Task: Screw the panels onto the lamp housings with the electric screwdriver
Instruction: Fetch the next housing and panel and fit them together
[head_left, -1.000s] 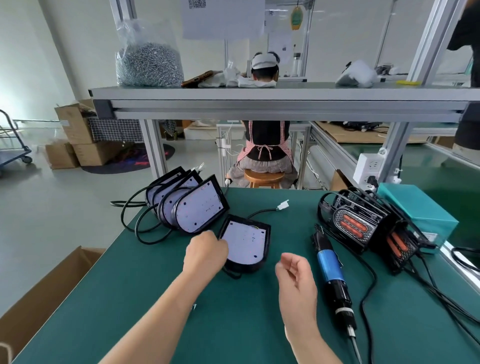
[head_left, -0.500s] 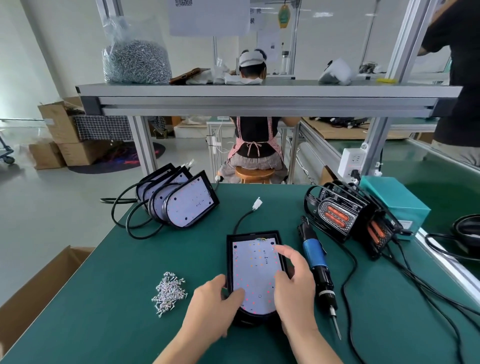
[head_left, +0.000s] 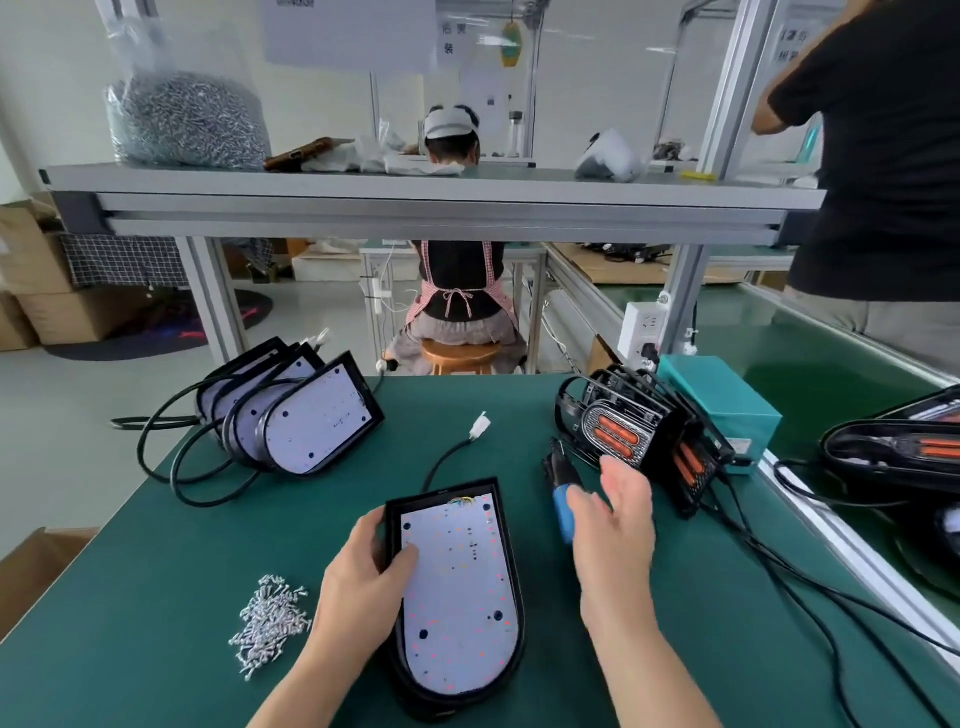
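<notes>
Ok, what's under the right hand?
The electric screwdriver lies under the right hand: its black top and part of the blue barrel show. The lower barrel and bit are covered by the hand.

The work table (head_left: 156, 597) has a dark green cover and stands in a bright workshop with white walls (head_left: 47, 78) and a pale floor (head_left: 67, 415). A grey shelf (head_left: 415, 189) runs across above the table, carried by aluminium posts (head_left: 215, 306); a white power socket (head_left: 641, 327) sits at the right post. Behind the table a person (head_left: 457, 280) sits on a round wooden stool (head_left: 457, 358), back to the camera. At the right a second person (head_left: 883, 156) in a black shirt stands beside a neighbouring green bench (head_left: 810, 358). Cardboard boxes (head_left: 57, 312) stand at the left wall, near a dark round mat (head_left: 156, 338) on the floor. The light is even and soft.
</notes>
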